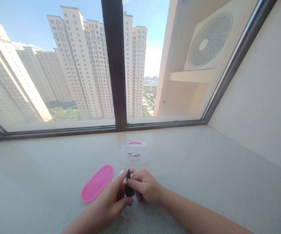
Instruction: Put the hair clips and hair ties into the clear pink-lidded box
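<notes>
Between my two hands is a small black teardrop-shaped clip (pixel 129 187), held upright with its narrow end at the top. The fingers and thumb of my left hand (pixel 112 195) close round it from the left. From the other side, my right hand (pixel 145 187) pinches it, thumb against its face. A white piece (pixel 121 172) shows just behind my left fingers, mostly hidden. Below my left thumb a small tan thing (pixel 122 214) peeks out, too covered to name.
A pink oval lid (pixel 98 183) lies left of my hands on the pale speckled sill (pixel 45 182). Beyond them stands a clear plastic box (pixel 134 159) with a pink handle and a thin reddish-brown item showing. A dark-framed window (pixel 119 65) rises behind; a white wall (pixel 259 87) bounds the right.
</notes>
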Motion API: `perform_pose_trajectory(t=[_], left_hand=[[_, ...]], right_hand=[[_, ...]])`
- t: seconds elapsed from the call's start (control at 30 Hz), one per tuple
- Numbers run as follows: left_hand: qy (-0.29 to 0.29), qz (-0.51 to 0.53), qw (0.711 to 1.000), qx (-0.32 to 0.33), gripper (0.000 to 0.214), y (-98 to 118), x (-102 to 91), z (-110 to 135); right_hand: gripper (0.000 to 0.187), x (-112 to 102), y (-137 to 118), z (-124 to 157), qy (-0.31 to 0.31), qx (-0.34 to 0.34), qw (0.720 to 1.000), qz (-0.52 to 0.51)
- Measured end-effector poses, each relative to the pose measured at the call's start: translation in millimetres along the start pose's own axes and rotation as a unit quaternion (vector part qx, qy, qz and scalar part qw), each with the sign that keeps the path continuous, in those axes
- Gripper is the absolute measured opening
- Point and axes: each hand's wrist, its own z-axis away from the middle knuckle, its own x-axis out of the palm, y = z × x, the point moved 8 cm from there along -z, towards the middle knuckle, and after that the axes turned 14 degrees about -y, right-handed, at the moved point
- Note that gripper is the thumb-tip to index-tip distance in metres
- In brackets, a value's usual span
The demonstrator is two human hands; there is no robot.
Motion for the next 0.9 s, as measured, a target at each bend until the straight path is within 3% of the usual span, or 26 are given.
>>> perform_pose_trajectory(t=[0.37,0.63,0.77,0.9], left_hand=[[0.007,0.026,0.997,0.072,0.044,12.0,0.2,0.3],[0.053,-0.08,0.995,0.003,0.056,13.5,-14.6,5.6],[0.039,-0.017,0.998,-0.037,0.061,10.7,-13.2,8.0],[0.08,0.098,0.992,-0.006,0.046,7.7,-24.2,7.6]], right_hand=[[0.062,9.8,-1.5,0.2,-0.091,-0.036,0.995,0.006],[0.043,-4.5,-9.8,2.2,0.028,-0.076,0.996,-0.032],[0.032,-7.6,-8.8,5.2,0.049,-0.048,0.997,-0.025],[0.025,-8.1,-3.7,5.8,0.035,-0.019,0.998,-0.05]])
